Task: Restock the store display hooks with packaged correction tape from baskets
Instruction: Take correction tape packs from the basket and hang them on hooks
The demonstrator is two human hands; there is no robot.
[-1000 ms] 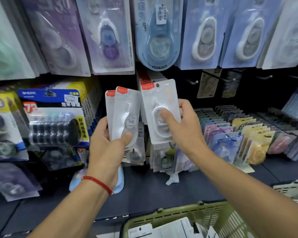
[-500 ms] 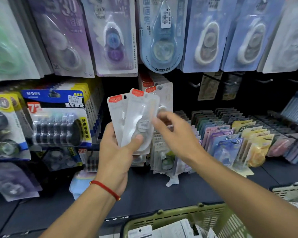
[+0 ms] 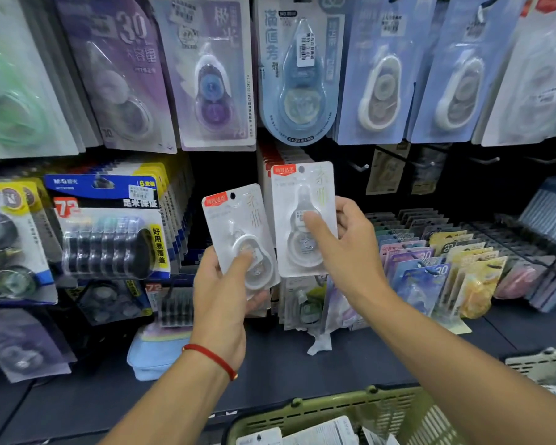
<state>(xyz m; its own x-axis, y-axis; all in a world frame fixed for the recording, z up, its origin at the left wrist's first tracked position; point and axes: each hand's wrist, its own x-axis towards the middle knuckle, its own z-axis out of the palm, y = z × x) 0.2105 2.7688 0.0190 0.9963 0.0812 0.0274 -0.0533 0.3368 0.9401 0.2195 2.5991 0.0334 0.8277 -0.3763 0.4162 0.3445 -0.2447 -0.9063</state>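
The right hand (image 3: 344,252) is pinching one pack (image 3: 304,220) and the left hand (image 3: 225,293) is gripping another (image 3: 238,232) (maybe more behind), so a missed hook hole could be dropping one.

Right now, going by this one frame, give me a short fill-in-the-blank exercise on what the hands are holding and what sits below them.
1. The right hand pinches one white correction tape pack with a ____ label at its top corner.
2. The left hand wears a red ____ at the wrist.
3. The slatted plastic basket at the bottom is ____ in colour.

Missing words: red; string bracelet; green
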